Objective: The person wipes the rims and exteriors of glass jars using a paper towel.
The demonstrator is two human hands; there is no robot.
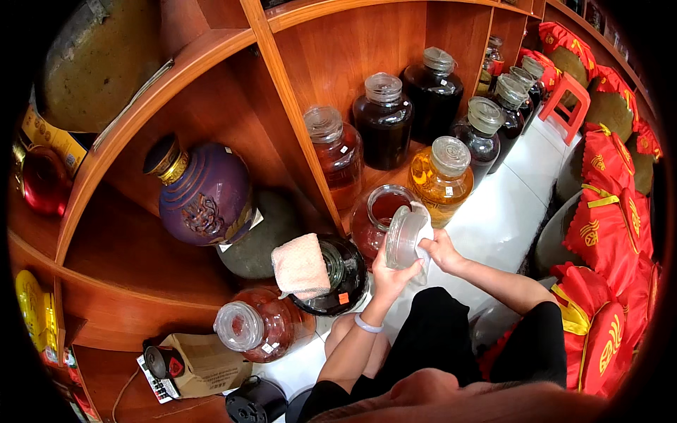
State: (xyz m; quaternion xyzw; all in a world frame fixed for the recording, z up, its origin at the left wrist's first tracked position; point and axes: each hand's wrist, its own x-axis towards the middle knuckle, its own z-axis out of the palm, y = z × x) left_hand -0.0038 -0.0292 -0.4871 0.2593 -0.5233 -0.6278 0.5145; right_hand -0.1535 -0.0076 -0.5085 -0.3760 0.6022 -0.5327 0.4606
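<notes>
My left hand (390, 275) grips the rim of a thick clear glass jar lid (403, 238), which is tilted on its side. My right hand (440, 250) presses a white cloth (424, 232) against the lid's other side. Just behind the lid stands an uncovered glass jar (370, 224) of reddish liquid, its round mouth showing. A dark glass jar (354, 272) is to the left of my left hand, with a folded pale pink towel (301, 264) on its top. Beyond my hands is a lidded jar of amber liquid (441, 180).
Several lidded jars of dark liquid (383, 127) line the wooden shelf. A purple ceramic jar (206, 193) sits in the left compartment. A lidded reddish jar (280, 325) is at the lower left. Red cloth-covered jars (603, 222) and a red stool (568, 106) are on the right.
</notes>
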